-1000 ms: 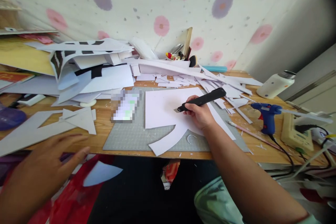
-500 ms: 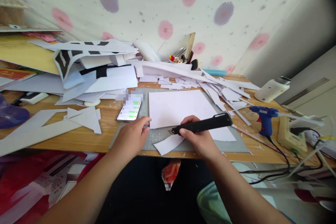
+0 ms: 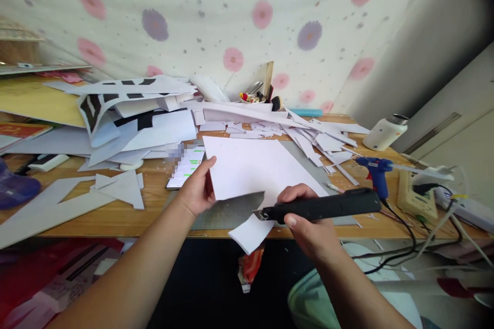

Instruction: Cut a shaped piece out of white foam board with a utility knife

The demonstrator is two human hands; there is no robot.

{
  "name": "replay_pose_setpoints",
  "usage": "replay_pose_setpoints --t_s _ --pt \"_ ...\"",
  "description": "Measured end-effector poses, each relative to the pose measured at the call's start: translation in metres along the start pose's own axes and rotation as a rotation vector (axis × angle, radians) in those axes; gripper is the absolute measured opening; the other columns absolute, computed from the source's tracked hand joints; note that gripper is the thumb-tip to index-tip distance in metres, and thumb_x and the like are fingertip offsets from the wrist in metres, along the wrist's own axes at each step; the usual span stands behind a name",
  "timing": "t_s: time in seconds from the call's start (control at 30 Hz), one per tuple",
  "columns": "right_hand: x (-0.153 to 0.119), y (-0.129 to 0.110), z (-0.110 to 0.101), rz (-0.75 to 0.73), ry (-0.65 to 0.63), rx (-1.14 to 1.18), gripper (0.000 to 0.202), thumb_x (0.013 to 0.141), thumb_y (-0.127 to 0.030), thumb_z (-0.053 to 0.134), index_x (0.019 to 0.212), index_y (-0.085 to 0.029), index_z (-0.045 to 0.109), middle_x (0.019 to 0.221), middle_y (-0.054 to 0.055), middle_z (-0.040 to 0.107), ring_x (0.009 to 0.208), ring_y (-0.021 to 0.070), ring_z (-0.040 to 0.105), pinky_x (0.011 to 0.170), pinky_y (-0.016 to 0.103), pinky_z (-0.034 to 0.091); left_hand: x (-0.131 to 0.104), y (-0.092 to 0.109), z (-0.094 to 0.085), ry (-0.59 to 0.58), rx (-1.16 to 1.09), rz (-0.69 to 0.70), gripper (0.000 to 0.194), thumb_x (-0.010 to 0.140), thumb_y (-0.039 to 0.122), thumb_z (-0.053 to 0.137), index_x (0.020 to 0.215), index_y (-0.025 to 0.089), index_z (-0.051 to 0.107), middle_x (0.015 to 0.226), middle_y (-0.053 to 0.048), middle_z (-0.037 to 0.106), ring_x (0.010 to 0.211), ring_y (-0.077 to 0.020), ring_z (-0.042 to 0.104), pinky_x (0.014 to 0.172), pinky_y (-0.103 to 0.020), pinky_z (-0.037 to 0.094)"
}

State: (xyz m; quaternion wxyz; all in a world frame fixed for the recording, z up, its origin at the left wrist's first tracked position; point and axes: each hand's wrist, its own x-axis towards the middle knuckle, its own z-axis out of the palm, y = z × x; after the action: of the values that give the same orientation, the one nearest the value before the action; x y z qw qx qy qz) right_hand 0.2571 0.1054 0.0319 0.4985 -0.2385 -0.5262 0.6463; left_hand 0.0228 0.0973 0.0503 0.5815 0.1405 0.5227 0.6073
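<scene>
A white board (image 3: 247, 167) is tilted up off the grey cutting mat (image 3: 219, 216), its left edge pinched between the thumb and fingers of my left hand (image 3: 198, 185). My right hand (image 3: 309, 216) is wrapped round a black utility knife (image 3: 332, 205), whose blade points left, over a partly separated strip (image 3: 250, 234) at the board's lower side. That strip hangs past the table's front edge. Whether my right fingers also touch the board behind the knife is hidden. Just left of the board lies a lit phone (image 3: 187, 167).
Paper and board pieces (image 3: 154, 131) are piled at the back left, with scraps (image 3: 328, 141) behind the mat. On the right are a blue glue gun (image 3: 378, 177), a white bottle (image 3: 386, 132), a power strip (image 3: 417, 195) and cables. Cut boards (image 3: 50, 211) lie at the left.
My left hand has closed on the board's left edge and raised it from the mat. The knife and my right hand have moved right and nearer, and the strip has shifted past the table edge.
</scene>
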Motion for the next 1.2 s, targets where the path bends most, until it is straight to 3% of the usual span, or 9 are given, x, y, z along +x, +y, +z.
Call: replay_pose_setpoints --t_s 0.17,0.3,0.4,0.6,0.77,0.87,0.97,1.07,1.2 --pt "-0.027 -0.019 -0.025 0.033 -0.038 0.122 0.026 0.061 -0.04 0.081 0.078 -0.027 0.067 0.07 0.003 0.057 0.062 0.0185 0.052 0.056 0.031 0.044 -0.008 -0.001 0.015 -0.025 -0.006 -0.023 0.038 0.067 0.017 0.075 0.103 0.009 0.067 0.082 -0.011 0.075 0.067 -0.0232 0.071 0.058 -0.032 0.058" --pt "-0.048 -0.016 -0.05 0.111 -0.177 0.351 0.026 0.072 -0.049 0.07 0.069 -0.025 0.065 0.053 -0.003 0.037 0.045 0.0122 0.037 0.043 0.025 0.036 -0.03 0.002 0.024 0.0 -0.128 0.125 0.035 0.077 0.014 0.064 0.112 0.015 0.064 0.091 -0.005 0.077 0.078 -0.0193 0.072 0.07 -0.028 0.06" --pt "-0.056 -0.006 -0.054 0.175 -0.148 0.404 0.036 0.078 -0.059 0.065 0.075 -0.023 0.063 0.051 -0.006 0.036 0.041 0.0073 0.027 0.046 0.023 0.038 -0.046 0.006 0.032 -0.034 -0.291 0.276 0.03 0.087 0.013 0.053 0.115 0.02 0.062 0.095 -0.001 0.076 0.085 -0.0152 0.071 0.071 -0.024 0.06" --pt "-0.047 0.003 -0.031 0.12 -0.231 0.218 0.046 0.078 -0.056 0.071 0.105 -0.021 0.058 0.07 0.002 0.064 0.064 0.0144 0.059 0.066 0.028 0.046 -0.05 0.012 0.038 -0.104 -0.469 0.376 0.028 0.09 0.011 0.051 0.111 0.024 0.063 0.087 0.004 0.075 0.064 -0.0133 0.07 0.043 -0.023 0.055" --pt "-0.017 0.002 -0.025 -0.073 -0.114 -0.005 0.034 0.088 -0.042 0.066 0.115 -0.026 0.057 0.069 -0.001 0.064 0.065 0.0128 0.06 0.071 0.028 0.049 -0.038 0.021 0.04 -0.088 -0.508 0.357 0.021 0.092 0.01 0.049 0.103 0.021 0.064 0.08 0.004 0.074 0.059 -0.011 0.068 0.045 -0.021 0.055" --pt "0.017 -0.009 -0.03 -0.116 -0.122 -0.164 0.04 0.085 -0.03 0.07 0.122 -0.03 0.056 0.104 0.006 0.07 0.093 0.019 0.067 0.081 0.033 0.051 -0.029 0.028 0.046 -0.103 -0.507 0.344 0.018 0.092 0.011 0.05 0.099 0.02 0.064 0.078 0.003 0.074 0.057 -0.0108 0.067 0.045 -0.02 0.055" --pt "0.057 -0.022 -0.039 -0.08 -0.274 -0.195 0.06 0.082 -0.019 0.068 0.135 -0.035 0.047 0.141 0.009 0.053 0.118 0.0251 0.061 0.089 0.039 0.051 -0.018 0.038 0.055 -0.133 -0.505 0.344 0.017 0.091 0.012 0.052 0.099 0.02 0.064 0.078 0.003 0.074 0.057 -0.0107 0.068 0.044 -0.019 0.055" --pt "0.091 -0.026 -0.045 0.008 -0.347 -0.032 0.068 0.075 -0.017 0.067 0.136 -0.037 0.045 0.147 0.007 0.046 0.112 0.0265 0.064 0.085 0.04 0.053 -0.002 0.05 0.065 -0.17 -0.498 0.363 0.019 0.09 0.011 0.053 0.101 0.021 0.065 0.082 0.003 0.075 0.061 -0.0107 0.069 0.045 -0.019 0.056" --pt "0.123 -0.017 -0.04 0.074 -0.275 0.201 0.053 0.073 -0.028 0.069 0.124 -0.028 0.053 0.128 0.009 0.061 0.091 0.0242 0.072 0.082 0.041 0.054 0.022 0.061 0.07 -0.215 -0.484 0.393 0.022 0.09 0.01 0.053 0.104 0.02 0.066 0.085 0.002 0.076 0.064 -0.0124 0.071 0.044 -0.02 0.056"
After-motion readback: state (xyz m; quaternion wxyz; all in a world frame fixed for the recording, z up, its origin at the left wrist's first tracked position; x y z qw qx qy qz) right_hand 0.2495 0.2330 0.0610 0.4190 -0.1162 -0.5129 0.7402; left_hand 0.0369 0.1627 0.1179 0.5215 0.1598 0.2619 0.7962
